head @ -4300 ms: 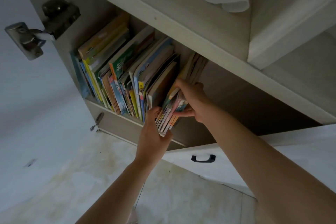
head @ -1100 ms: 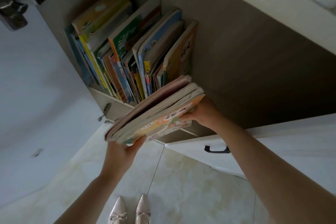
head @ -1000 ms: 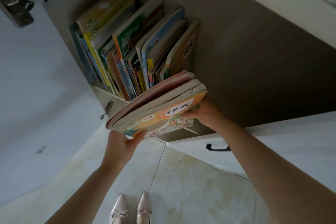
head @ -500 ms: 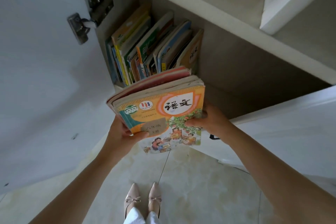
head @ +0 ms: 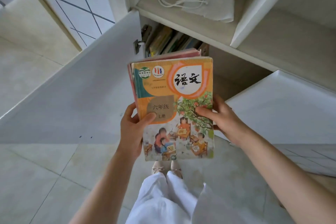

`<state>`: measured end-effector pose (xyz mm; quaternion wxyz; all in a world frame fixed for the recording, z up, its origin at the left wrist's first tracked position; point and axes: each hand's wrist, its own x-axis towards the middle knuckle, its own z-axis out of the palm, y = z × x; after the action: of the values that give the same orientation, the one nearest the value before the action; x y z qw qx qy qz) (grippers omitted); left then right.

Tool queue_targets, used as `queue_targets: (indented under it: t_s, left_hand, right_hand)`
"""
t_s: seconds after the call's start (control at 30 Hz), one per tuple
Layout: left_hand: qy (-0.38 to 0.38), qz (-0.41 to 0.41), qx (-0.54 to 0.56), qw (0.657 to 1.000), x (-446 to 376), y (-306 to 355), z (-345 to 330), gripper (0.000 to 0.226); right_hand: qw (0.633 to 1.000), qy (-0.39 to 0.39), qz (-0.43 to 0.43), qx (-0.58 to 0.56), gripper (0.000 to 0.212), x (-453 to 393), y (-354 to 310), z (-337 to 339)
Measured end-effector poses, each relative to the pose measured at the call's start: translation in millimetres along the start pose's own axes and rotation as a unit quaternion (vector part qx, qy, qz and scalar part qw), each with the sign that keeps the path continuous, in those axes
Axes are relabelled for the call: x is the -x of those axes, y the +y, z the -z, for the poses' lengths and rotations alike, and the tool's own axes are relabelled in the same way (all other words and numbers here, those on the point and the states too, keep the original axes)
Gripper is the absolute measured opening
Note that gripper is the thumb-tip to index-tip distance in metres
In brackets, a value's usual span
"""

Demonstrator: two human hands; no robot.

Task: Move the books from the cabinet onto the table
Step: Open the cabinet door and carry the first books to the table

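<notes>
I note a stack of books [head: 174,107] held flat between both hands, clear of the cabinet [head: 236,71] and over the floor [head: 36,178]. The left hand [head: 131,129] grips the stack's left edge, thumb curled over the top cover and fingers underneath; the right hand [head: 221,120] grips the right edge likewise. In my judgement this two-sided hold keeps the loose volumes from sliding apart. More books [head: 169,42] stand in the lower compartment, so the task is only partly done. The open cabinet door [head: 72,96] stands just left of the stack, a white drawer front [head: 281,107] just right; open room lies toward the person's feet. No desk is in view, so I cannot tell which way the carry should go.
</notes>
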<state>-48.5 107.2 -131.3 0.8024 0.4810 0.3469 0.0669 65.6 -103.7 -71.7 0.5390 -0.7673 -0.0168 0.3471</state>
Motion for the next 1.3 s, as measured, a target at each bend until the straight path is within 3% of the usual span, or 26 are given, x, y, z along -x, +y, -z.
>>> queue_targets:
  t_s: [0.17, 0.37, 0.53, 0.63, 0.93, 1.07, 1.3]
  left_hand:
    - [0.048, 0.007, -0.012, 0.999, 46, 15, 2, 0.052]
    - [0.102, 0.014, 0.010, 0.995, 89, 13, -2, 0.034]
    - [0.156, 0.000, 0.020, 0.988, 121, -5, -7, 0.032]
    - [0.207, -0.018, 0.036, 0.977, 143, -20, -16, 0.041]
    - [0.399, -0.075, 0.064, 0.912, 228, -52, -29, 0.063]
    - [0.476, -0.087, 0.086, 0.871, 272, -65, -24, 0.060]
    - [0.585, -0.100, 0.149, 0.791, 346, -91, -8, 0.057]
  right_hand:
    - [0.998, 0.018, 0.046, 0.032, 0.035, 33, -15, -18]
    - [0.990, 0.022, 0.086, 0.107, 0.031, 53, -17, -24]
    - [0.988, -0.060, 0.083, 0.115, 0.032, 56, -15, -14]
    - [0.981, -0.114, 0.084, 0.133, 0.030, 55, -16, -9]
    - [0.939, -0.275, 0.086, 0.190, 0.023, 61, -6, -38]
    - [0.896, -0.372, 0.086, 0.225, 0.033, 75, -1, -73]
    - [0.816, -0.494, 0.100, 0.284, 0.029, 122, 10, -139]
